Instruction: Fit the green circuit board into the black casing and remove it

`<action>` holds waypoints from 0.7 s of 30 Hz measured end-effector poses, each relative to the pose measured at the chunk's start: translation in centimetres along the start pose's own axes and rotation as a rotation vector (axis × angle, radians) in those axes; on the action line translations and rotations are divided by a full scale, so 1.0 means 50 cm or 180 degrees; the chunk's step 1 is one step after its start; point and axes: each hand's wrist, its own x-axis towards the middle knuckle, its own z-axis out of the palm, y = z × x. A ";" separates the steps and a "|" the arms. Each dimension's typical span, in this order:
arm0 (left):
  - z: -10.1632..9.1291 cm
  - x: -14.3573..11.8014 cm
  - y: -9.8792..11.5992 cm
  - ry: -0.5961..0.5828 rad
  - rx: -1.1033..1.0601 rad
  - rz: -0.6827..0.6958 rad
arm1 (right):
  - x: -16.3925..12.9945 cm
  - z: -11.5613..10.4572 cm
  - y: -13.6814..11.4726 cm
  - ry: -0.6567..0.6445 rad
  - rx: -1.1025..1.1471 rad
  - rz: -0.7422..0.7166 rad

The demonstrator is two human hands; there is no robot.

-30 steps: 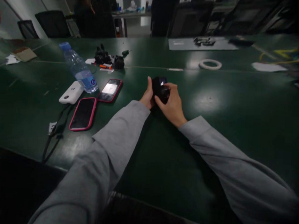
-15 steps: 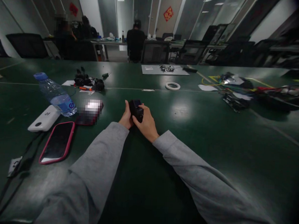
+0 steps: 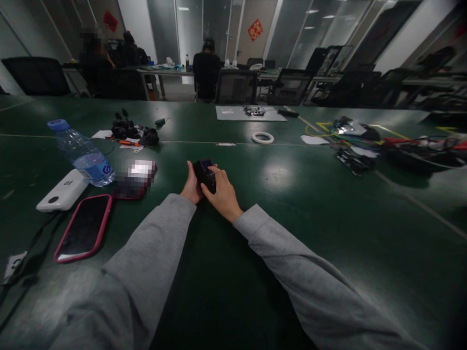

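While both grey sleeves reach forward over the green table (image 3: 333,211), the left hand (image 3: 191,186) and right hand (image 3: 222,195) meet at a small black device (image 3: 204,173), held just above the tabletop. The left hand cups its left side, thumb upright; the right hand grips from the right, fingers over its front. The device stands roughly upright between them, equally near both. Its underside and controls are hidden by fingers. Left of the hands lie a pink-cased phone (image 3: 84,227), a white power bank (image 3: 62,190) and a water bottle (image 3: 81,152); farther off, a tape ring (image 3: 262,138).
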 end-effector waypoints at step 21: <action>-0.002 0.005 -0.001 0.0146 -0.0062 -0.0041 | 0.002 0.002 0.003 0.0182 0.0238 0.0011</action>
